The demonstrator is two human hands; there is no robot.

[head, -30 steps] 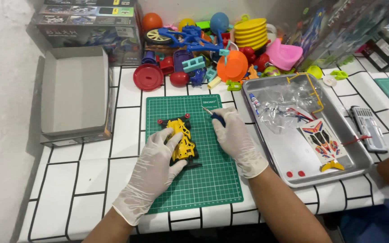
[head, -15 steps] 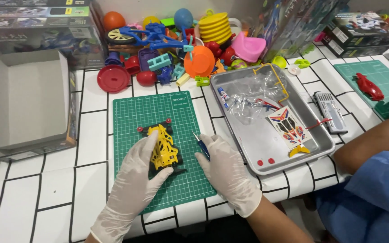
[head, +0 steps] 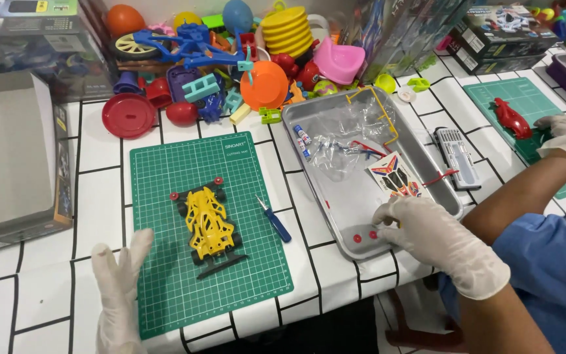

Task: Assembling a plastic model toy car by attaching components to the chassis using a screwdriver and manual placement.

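Two gloved hands were in view: left hand (head: 120,288) hovered flat, fingers spread, empty, at the green cutting mat's (head: 165,295) lower left edge; right hand (head: 427,233) reached into the metal tray (head: 335,203), fingers loosely curled beside two small red parts (head: 363,236), grip unclear. Yellow toy car chassis (head: 208,225) sat on the mat, blue-handled tool (head: 274,220) just beside it. Looked like a parts-fetching step; next likely needed a fine pinch on a red part.

Toy car (head: 209,225) on mat (head: 165,295), tray (head: 322,121) right
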